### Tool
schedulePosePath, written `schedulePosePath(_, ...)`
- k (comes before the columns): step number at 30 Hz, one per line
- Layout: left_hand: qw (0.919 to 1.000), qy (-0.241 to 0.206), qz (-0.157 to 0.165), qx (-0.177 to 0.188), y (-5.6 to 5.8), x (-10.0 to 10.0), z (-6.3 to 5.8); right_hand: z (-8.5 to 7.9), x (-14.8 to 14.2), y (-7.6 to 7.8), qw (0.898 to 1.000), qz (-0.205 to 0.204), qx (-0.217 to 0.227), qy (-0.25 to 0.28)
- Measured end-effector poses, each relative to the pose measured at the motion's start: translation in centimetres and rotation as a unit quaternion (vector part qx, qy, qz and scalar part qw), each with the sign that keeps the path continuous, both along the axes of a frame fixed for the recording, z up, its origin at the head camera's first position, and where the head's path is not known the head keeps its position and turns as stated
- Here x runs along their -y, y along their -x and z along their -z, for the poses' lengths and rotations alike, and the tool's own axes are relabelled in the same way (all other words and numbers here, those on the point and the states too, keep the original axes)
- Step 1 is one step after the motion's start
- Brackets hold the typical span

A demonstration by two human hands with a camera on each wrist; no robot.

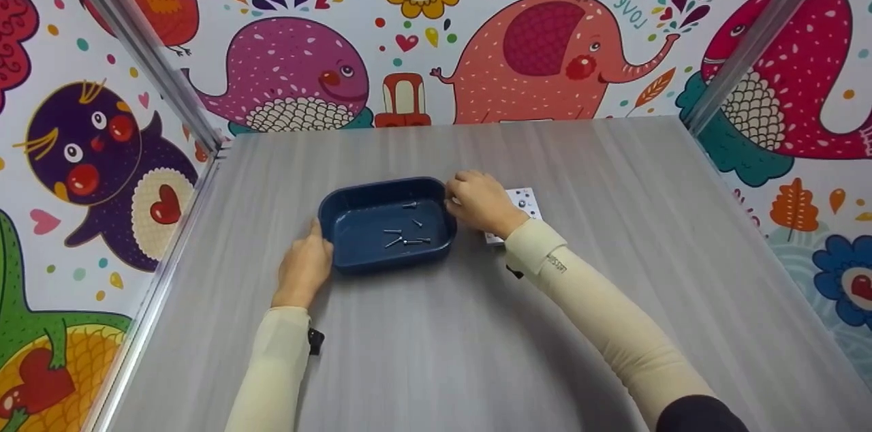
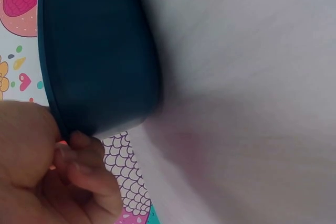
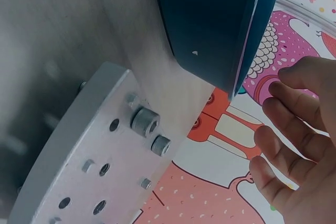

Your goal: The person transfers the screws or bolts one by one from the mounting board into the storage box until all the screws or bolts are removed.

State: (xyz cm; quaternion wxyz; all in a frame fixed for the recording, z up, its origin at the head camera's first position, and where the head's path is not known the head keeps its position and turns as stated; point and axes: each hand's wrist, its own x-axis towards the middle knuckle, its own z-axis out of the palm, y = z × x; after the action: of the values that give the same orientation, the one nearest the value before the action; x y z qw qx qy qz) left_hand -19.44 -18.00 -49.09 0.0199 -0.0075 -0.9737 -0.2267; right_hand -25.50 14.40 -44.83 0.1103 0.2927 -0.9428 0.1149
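Note:
A dark blue plastic basin (image 1: 357, 231) sits on the table with several small silver screws (image 1: 417, 241) scattered on its floor. At the basin's left end, my left hand (image 1: 304, 265) grips the rim between thumb and curled fingers; the left wrist view shows this pinch close up. My right hand (image 1: 484, 202) is at the right end of the basin. In the right wrist view its fingers (image 3: 286, 153) are loosely bent beside the rim, with nothing between them. Under the right wrist lies a pale metal plate (image 3: 123, 150) with holes and socket-head bolts (image 3: 145, 123), partly hidden by that hand.
The grey wood-grain table (image 1: 409, 350) runs back to a wall (image 1: 409, 98) printed with cartoon animals. Metal frame posts (image 1: 146, 43) stand at the left and right corners, and printed panels flank both sides.

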Motion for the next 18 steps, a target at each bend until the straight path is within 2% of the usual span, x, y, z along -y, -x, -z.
schedulePosePath(8, 0.9999, -0.002, 0.001, -0.011, -0.1, -0.1, 0.0, -0.2, -1.5, 0.4, 1.0, 0.001, -0.021, 0.001)
schedulePosePath(18, 0.9999, 0.003, 0.007, -0.008, -0.1, 0.0, 0.0, 0.3, -4.6, 1.2, 0.999, 0.026, -0.015, 0.031)
